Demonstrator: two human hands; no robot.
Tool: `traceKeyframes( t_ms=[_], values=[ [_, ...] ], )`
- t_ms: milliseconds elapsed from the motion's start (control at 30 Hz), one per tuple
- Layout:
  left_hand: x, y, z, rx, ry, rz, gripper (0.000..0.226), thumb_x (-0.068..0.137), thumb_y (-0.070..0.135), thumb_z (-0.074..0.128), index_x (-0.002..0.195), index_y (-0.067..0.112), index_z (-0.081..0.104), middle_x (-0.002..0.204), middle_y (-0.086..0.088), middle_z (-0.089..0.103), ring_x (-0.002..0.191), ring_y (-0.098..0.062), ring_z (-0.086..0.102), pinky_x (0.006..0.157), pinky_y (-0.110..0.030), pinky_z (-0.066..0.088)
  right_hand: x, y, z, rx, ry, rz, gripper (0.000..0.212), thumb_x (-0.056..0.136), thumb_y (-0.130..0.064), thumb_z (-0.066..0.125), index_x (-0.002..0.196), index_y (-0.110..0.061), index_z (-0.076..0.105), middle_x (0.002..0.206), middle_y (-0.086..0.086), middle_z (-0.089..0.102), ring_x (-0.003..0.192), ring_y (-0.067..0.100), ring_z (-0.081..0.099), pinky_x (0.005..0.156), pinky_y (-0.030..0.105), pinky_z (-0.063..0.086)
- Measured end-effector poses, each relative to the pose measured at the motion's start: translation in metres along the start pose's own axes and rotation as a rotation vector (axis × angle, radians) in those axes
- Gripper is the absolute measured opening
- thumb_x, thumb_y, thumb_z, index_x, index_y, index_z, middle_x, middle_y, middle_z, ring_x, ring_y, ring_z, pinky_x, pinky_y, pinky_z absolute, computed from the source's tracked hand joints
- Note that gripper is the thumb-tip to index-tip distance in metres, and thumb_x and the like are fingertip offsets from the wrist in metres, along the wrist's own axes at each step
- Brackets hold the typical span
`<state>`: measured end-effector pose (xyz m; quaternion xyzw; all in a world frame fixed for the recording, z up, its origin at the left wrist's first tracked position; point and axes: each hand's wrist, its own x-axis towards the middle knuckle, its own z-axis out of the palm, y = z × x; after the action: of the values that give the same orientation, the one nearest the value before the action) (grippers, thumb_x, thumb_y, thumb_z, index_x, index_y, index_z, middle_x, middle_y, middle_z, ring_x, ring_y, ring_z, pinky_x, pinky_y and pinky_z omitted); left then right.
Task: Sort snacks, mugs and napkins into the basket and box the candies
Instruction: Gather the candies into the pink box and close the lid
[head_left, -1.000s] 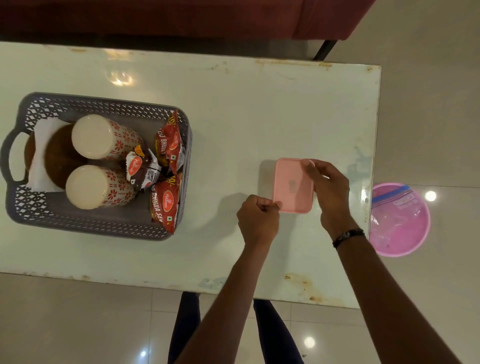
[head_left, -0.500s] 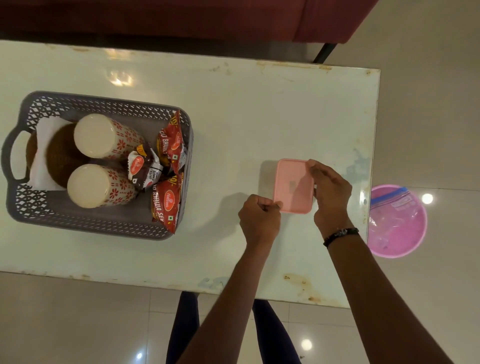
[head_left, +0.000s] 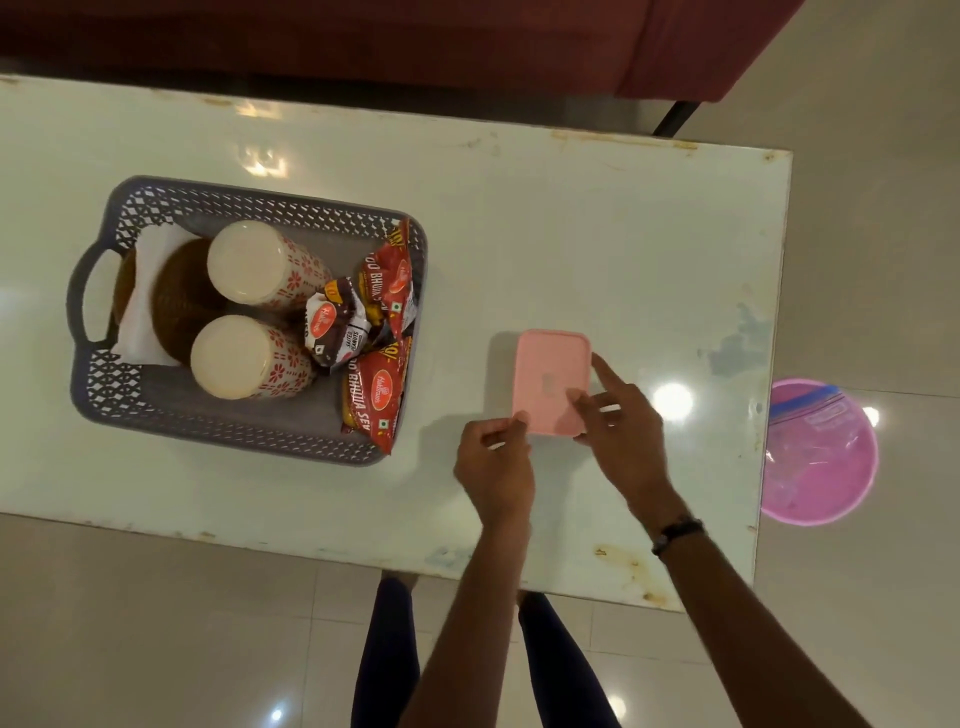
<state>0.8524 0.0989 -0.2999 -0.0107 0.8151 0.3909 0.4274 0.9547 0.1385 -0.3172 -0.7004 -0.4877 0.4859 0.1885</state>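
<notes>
Pink lidded box (head_left: 552, 382) lies flat on the white table (head_left: 597, 249), right of centre, lid on. Contents not visible.

Left hand (head_left: 493, 467) at the box's near-left corner; fingers curled, thumb and fingertip pinching that corner edge. Right hand (head_left: 621, 434) at the box's near-right side: thumb lies on the lid, index finger extended along the right edge, the other fingers bent at the near-right corner. It grips the box. Dark wristband (head_left: 678, 532) on the right wrist.

Grey lattice basket (head_left: 249, 431) stands on the left part of the table, well apart from the box. Inside: two patterned mugs (head_left: 260, 312), red floral print, one behind the other, showing pale round faces to the camera. Left of them a white napkin (head_left: 137, 312) partly under a brown woven round piece (head_left: 176, 296). Against the basket's right wall, red snack packets (head_left: 376, 400) upright, with a dark brown peanut packet (head_left: 337, 330) between them and the mugs.

Pink basin (head_left: 821, 452) on the tiled floor right of the table, holding a clear zip bag (head_left: 810, 421). Dark red sofa (head_left: 363, 41) beyond the far edge.
</notes>
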Motion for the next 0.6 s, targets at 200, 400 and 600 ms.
traceKeyframes(
  t_ms=[200, 400, 600],
  values=[
    [0.023, 0.010, -0.042, -0.308, 0.076, -0.171, 0.017, 0.076, 0.008, 0.073, 0.088, 0.001, 0.064, 0.094, -0.012, 0.068, 0.090, -0.023, 0.067, 0.066, -0.020, 0.059, -0.013, -0.025, 0.054, -0.072, 0.017, -0.040, 0.052, 0.089, -0.031, 0.062, 0.138, -0.034, 0.044, 0.089, -0.002, 0.055, 0.081, 0.016, 0.063, 0.074, 0.044, 0.059],
    [0.032, 0.020, -0.061, -0.456, 0.088, -0.277, 0.018, 0.076, 0.007, 0.073, 0.076, 0.019, 0.059, 0.089, -0.003, 0.068, 0.093, -0.021, 0.067, 0.075, -0.025, 0.058, -0.018, -0.041, 0.078, -0.100, 0.009, -0.052, 0.055, 0.090, -0.031, 0.061, 0.140, -0.029, 0.041, 0.096, 0.002, 0.060, 0.080, 0.011, 0.057, 0.076, 0.035, 0.058],
    [0.033, 0.023, -0.066, -0.553, 0.047, -0.341, 0.021, 0.076, 0.007, 0.072, 0.087, 0.020, 0.059, 0.104, -0.008, 0.068, 0.100, -0.023, 0.067, 0.085, -0.033, 0.057, -0.021, -0.047, 0.089, -0.096, 0.027, -0.065, 0.053, 0.089, -0.031, 0.062, 0.139, -0.027, 0.044, 0.108, 0.007, 0.068, 0.080, 0.009, 0.057, 0.078, 0.033, 0.055]
  ],
)
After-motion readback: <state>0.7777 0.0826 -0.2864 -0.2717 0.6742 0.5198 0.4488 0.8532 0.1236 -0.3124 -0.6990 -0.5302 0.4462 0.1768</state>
